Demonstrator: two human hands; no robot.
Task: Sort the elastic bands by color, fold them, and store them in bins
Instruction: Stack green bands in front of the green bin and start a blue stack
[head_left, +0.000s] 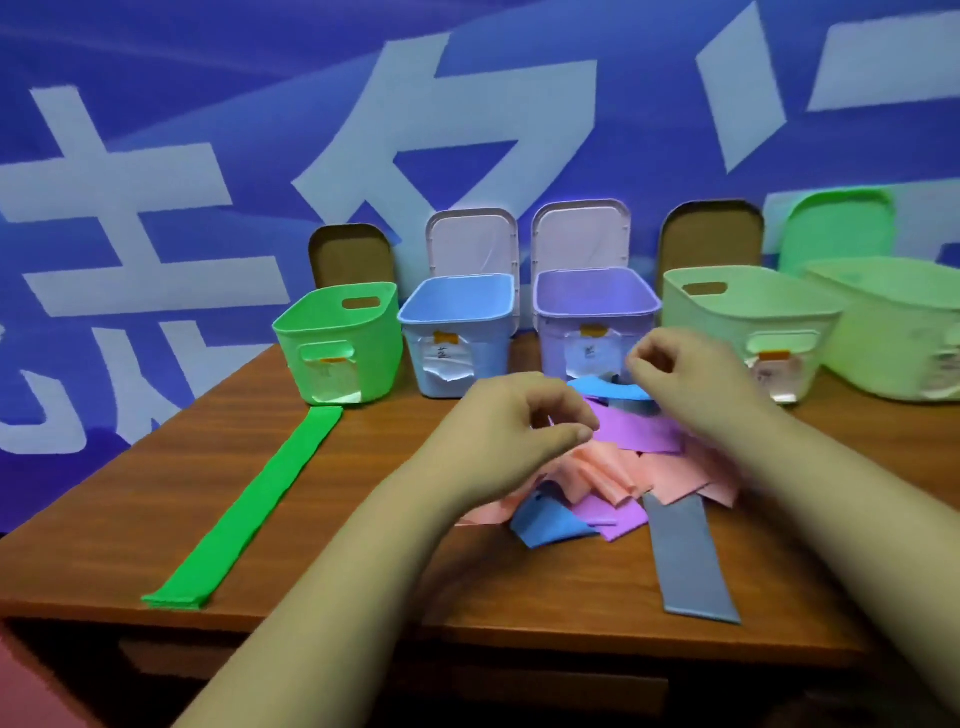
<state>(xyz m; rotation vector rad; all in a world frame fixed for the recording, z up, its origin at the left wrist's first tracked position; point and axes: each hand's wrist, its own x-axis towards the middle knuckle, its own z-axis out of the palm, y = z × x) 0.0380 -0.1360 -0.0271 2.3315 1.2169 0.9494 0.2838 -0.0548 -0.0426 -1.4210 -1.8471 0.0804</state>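
A pile of elastic bands lies mid-table: purple (639, 428), pink (597, 470), blue (550, 519) and a long grey band (691, 561) trailing toward the front edge. A second blue band (605, 388) arches at the pile's far side. My left hand (519, 421) hovers over the pile's left edge, fingers loosely curled, with nothing visible between them. My right hand (691, 371) is over the far right of the pile, fingers curled by the blue band's end; whether it holds that band is unclear. One green band (249, 501) lies flat at the left.
Bins stand along the back of the wooden table (363, 587): green (337, 343), blue (457, 332), purple (592, 317), and two pale green ones (737, 312) (893, 332). Each bin has a lid propped behind it. A blue banner wall is behind.
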